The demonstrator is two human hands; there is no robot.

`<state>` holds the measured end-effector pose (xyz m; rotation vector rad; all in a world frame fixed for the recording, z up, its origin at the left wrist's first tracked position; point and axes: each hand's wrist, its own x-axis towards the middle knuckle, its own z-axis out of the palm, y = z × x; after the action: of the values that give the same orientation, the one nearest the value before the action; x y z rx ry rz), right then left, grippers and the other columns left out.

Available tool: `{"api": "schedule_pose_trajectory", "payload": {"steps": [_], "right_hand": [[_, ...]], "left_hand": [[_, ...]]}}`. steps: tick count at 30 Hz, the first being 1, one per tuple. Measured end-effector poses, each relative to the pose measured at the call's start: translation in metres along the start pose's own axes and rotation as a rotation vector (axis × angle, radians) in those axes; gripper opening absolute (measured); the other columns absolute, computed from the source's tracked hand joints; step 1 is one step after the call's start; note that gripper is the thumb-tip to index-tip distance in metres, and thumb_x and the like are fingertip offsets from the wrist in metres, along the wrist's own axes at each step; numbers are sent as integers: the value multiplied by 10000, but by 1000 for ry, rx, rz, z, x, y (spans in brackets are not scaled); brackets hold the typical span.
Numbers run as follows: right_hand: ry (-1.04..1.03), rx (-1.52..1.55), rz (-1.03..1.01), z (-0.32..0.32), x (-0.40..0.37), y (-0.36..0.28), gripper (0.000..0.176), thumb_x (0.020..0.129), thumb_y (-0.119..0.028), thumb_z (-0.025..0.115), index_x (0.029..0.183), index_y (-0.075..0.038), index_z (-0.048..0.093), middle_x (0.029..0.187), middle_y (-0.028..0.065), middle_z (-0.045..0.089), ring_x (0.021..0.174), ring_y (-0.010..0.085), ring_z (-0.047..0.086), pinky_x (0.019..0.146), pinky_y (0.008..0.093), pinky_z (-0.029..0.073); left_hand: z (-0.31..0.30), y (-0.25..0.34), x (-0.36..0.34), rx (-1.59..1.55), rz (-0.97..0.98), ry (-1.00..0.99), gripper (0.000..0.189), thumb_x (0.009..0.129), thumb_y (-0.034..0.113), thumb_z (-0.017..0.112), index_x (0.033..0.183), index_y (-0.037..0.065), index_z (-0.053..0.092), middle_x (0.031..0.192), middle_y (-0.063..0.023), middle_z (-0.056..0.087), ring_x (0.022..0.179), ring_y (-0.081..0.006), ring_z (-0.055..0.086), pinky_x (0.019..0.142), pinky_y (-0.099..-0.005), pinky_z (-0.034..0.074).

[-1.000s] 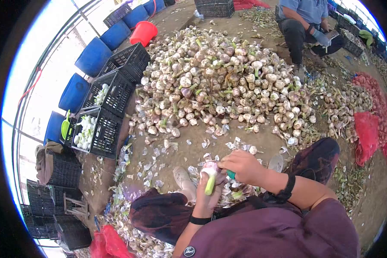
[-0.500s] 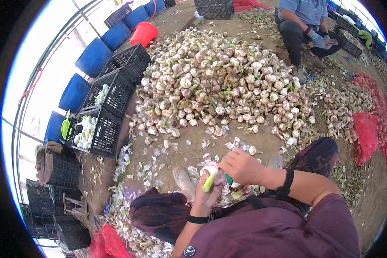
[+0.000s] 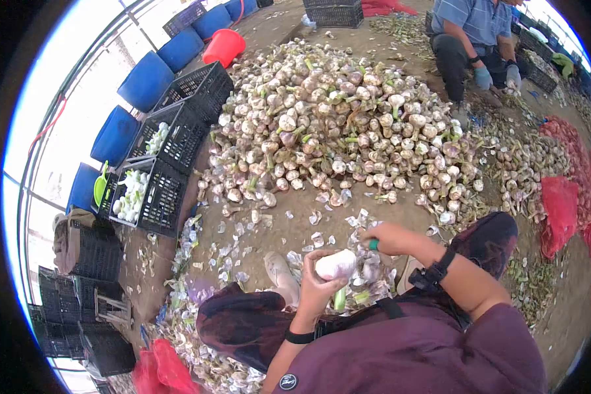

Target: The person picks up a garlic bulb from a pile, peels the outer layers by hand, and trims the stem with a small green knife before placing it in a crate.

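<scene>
My left hand (image 3: pixel 319 279) is wrapped round a garlic bulb (image 3: pixel 336 264) whose white, partly peeled side faces up. A green stem (image 3: pixel 339 299) points down below the bulb. To the right of the bulb and apart from it, my right hand (image 3: pixel 391 239) is closed round a small tool with a green handle (image 3: pixel 373 244); the tool's far end is too small to make out. Loose peeled skins (image 3: pixel 369 269) lie on the ground beneath and between my hands. Beyond them rises a large heap of garlic bulbs (image 3: pixel 335 125) with stems.
Black crates (image 3: pixel 167 203) holding white peeled garlic (image 3: pixel 132 194) stand at the left beside blue barrels (image 3: pixel 113 136). A red bucket (image 3: pixel 224 47) is behind them. Another person (image 3: pixel 473 39) in gloves squats at the upper right. Red mesh bags (image 3: pixel 559 203) lie at the right.
My right hand has moved right, away from the bulb. The bulb has turned in my left hand, its stem now pointing down. The other person's hands have moved apart and lower.
</scene>
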<state>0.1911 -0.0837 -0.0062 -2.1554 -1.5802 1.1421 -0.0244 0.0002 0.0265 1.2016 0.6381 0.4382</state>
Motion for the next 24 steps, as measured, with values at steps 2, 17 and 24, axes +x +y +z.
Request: {"api": "schedule_pose_trajectory", "payload": {"steps": [2,17,24], "right_hand": [[126,466,-179,0,-3,-13,377,839,-253,553,1145,-35,525,1071,118,591,980,242,569,811,355,459],[-471,1502,413,66,114,-12,238,937,-256,401,1027,-90,546,953,78,609,821,221,612,717,373,526],[-331,1403,-438,-67,196,-313,476,869,-367,538,1229,-77,425,1088,65,504,973,145,511,817,298,467]], "left_hand": [[1,-3,2,154,61,67,590,599,7,749,1089,7,421,1068,-112,514,991,-171,535,842,-301,464],[-24,-31,7,-270,56,888,406,844,77,521,1210,-10,366,1122,-96,459,1033,-171,443,916,-296,341],[-19,-1,15,-344,-18,1081,342,864,123,498,1172,20,389,993,-51,502,804,-107,489,702,-235,395]]}}
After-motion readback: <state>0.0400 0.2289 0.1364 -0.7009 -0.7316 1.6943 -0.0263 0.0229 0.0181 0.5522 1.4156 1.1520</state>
